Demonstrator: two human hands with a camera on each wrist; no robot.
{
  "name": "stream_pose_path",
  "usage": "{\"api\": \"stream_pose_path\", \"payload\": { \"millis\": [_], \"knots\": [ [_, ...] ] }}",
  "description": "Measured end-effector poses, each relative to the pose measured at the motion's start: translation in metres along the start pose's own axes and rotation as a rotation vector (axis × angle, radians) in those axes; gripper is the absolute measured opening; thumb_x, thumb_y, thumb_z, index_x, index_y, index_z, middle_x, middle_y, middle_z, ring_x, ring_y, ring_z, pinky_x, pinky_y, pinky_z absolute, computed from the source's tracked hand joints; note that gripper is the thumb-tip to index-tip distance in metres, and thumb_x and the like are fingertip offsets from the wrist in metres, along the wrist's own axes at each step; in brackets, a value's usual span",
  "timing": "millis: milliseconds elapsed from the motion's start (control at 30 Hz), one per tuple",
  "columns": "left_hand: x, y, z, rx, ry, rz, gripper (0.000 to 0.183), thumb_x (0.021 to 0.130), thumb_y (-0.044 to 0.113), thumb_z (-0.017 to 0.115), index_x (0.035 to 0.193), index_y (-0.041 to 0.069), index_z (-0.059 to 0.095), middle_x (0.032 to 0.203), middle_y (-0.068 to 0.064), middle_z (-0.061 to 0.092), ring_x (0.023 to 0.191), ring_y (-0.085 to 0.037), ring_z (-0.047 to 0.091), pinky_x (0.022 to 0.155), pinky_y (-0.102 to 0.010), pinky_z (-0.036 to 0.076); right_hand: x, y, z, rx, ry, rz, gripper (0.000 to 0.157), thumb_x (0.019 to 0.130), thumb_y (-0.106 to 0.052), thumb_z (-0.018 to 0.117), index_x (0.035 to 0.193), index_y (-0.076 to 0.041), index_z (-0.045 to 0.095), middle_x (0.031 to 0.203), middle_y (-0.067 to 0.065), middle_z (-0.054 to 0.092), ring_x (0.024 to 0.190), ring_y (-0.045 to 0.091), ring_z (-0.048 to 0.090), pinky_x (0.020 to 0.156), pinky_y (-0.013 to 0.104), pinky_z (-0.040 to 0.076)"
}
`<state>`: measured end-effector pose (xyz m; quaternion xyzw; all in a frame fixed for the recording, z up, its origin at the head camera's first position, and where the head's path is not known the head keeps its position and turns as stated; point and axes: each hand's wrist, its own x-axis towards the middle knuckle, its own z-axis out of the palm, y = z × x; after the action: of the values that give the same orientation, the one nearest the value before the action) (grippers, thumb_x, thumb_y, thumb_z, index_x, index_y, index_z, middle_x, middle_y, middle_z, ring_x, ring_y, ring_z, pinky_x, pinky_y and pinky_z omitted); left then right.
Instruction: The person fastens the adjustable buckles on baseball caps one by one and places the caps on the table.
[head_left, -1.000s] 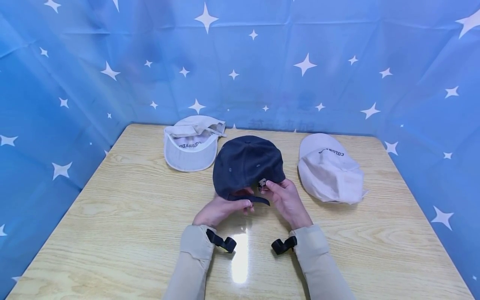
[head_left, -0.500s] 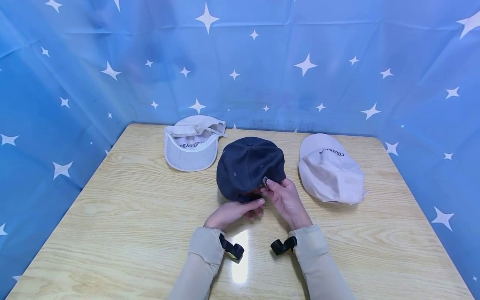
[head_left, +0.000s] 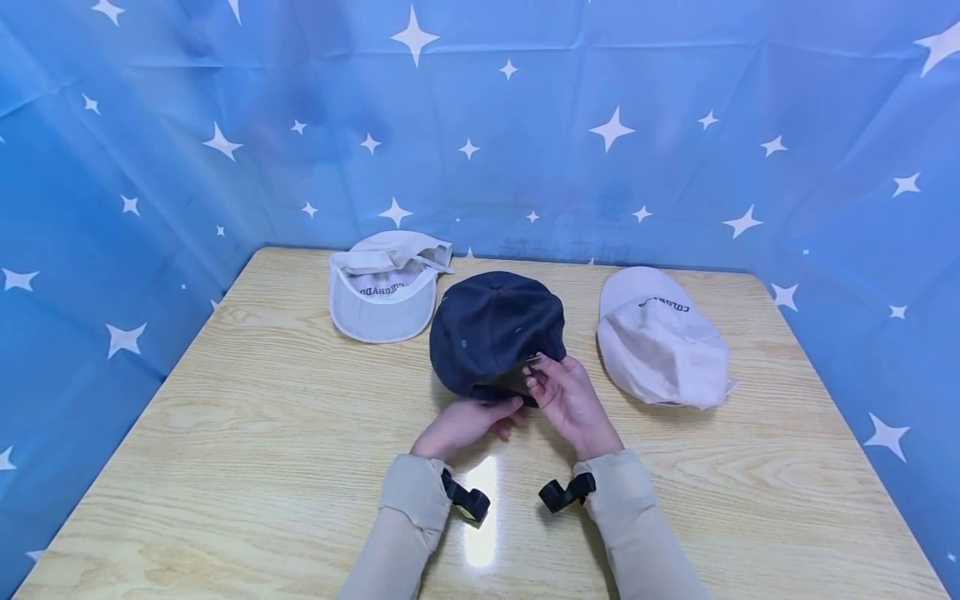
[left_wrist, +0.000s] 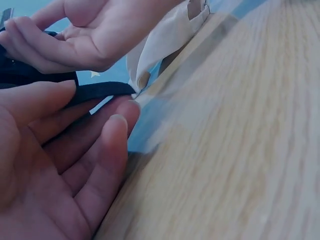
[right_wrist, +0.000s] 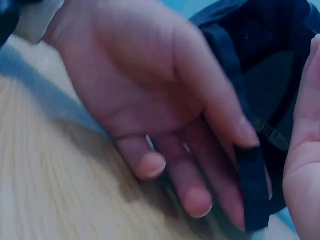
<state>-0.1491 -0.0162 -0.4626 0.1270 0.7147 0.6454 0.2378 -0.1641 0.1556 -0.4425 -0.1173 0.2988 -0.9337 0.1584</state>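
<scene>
A dark navy cap [head_left: 491, 321] is held over the table, crown up, its rear opening facing me. My left hand [head_left: 467, 423] supports its lower back edge. In the left wrist view, that thumb and fingers pinch the cap's dark strap [left_wrist: 107, 90], whose loose end sticks out past them. The right wrist view also shows the strap hanging from the left thumb's grip. My right hand [head_left: 573, 404] pinches the other side of the opening, at a small metal buckle [head_left: 533, 360] mostly hidden by the fingertips.
A white cap [head_left: 382, 318] lies upturned at the back left, lettering inside its crown. Another white cap [head_left: 663, 350] with dark lettering lies to the right of my right hand. The wooden table [head_left: 247, 433] ends at a blue star-patterned curtain [head_left: 525, 108].
My left hand has moved right with the strap, towards the buckle; the strap's end, earlier in plain sight, now lies under the cap's edge. The right fingers have shifted slightly at the buckle.
</scene>
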Motion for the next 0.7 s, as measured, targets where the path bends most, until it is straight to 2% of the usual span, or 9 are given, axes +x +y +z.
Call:
{"api": "stream_pose_path", "payload": {
  "millis": [67, 200, 333, 433, 567, 700],
  "knots": [
    [0.000, 0.000, 0.000, 0.011, 0.015, -0.012, 0.035, 0.083, 0.039, 0.059, 0.095, 0.007, 0.065, 0.084, -0.004, 0.067, 0.069, -0.018, 0.061, 0.067, -0.031, 0.050, 0.000, -0.001, 0.000, 0.039, -0.010, 0.007, 0.016, 0.092, 0.001, 0.044, 0.088, -0.001, 0.060, 0.080, 0.012, 0.064, 0.070, 0.014, 0.062, 0.063, 0.018, 0.050],
    [-0.002, 0.002, -0.002, -0.011, -0.009, 0.009, 0.036, 0.082, 0.041, 0.061, 0.092, 0.008, 0.067, 0.085, -0.006, 0.067, 0.073, -0.019, 0.061, 0.068, -0.033, 0.050, 0.000, -0.003, 0.001, 0.071, -0.025, 0.004, 0.020, 0.093, 0.001, 0.040, 0.090, 0.000, 0.059, 0.081, 0.012, 0.064, 0.071, 0.014, 0.061, 0.064, 0.018, 0.050],
    [-0.005, 0.007, -0.007, -0.035, -0.017, 0.090, 0.037, 0.082, 0.043, 0.059, 0.093, 0.009, 0.067, 0.089, -0.008, 0.067, 0.079, -0.023, 0.061, 0.072, -0.036, 0.050, 0.000, -0.006, 0.002, 0.064, -0.017, -0.019, 0.019, 0.093, 0.001, 0.039, 0.091, -0.001, 0.058, 0.082, 0.012, 0.064, 0.069, 0.012, 0.062, 0.063, 0.016, 0.049],
    [-0.005, 0.009, -0.010, -0.123, -0.005, 0.211, 0.033, 0.085, 0.036, 0.059, 0.096, 0.006, 0.064, 0.090, -0.011, 0.066, 0.080, -0.026, 0.060, 0.073, -0.039, 0.049, 0.000, -0.007, 0.005, 0.084, -0.011, -0.032, 0.015, 0.092, 0.003, 0.041, 0.091, -0.001, 0.056, 0.081, 0.013, 0.064, 0.069, 0.012, 0.062, 0.062, 0.015, 0.049],
    [-0.004, 0.009, -0.010, -0.298, 0.005, 0.387, 0.024, 0.085, 0.020, 0.060, 0.098, 0.001, 0.057, 0.088, -0.015, 0.065, 0.077, -0.025, 0.062, 0.070, -0.038, 0.050, 0.000, -0.008, 0.009, 0.160, -0.047, -0.039, 0.016, 0.092, 0.005, 0.038, 0.092, 0.001, 0.054, 0.083, 0.014, 0.063, 0.069, 0.012, 0.060, 0.061, 0.015, 0.049],
    [-0.007, 0.015, -0.009, -0.432, 0.017, 0.493, 0.020, 0.083, 0.016, 0.062, 0.096, 0.003, 0.054, 0.086, -0.018, 0.064, 0.076, -0.022, 0.062, 0.067, -0.031, 0.050, -0.001, -0.006, 0.014, 0.235, -0.081, -0.042, 0.023, 0.094, 0.006, 0.029, 0.094, 0.002, 0.052, 0.086, 0.015, 0.062, 0.069, 0.013, 0.058, 0.062, 0.017, 0.049]
  ]
}}
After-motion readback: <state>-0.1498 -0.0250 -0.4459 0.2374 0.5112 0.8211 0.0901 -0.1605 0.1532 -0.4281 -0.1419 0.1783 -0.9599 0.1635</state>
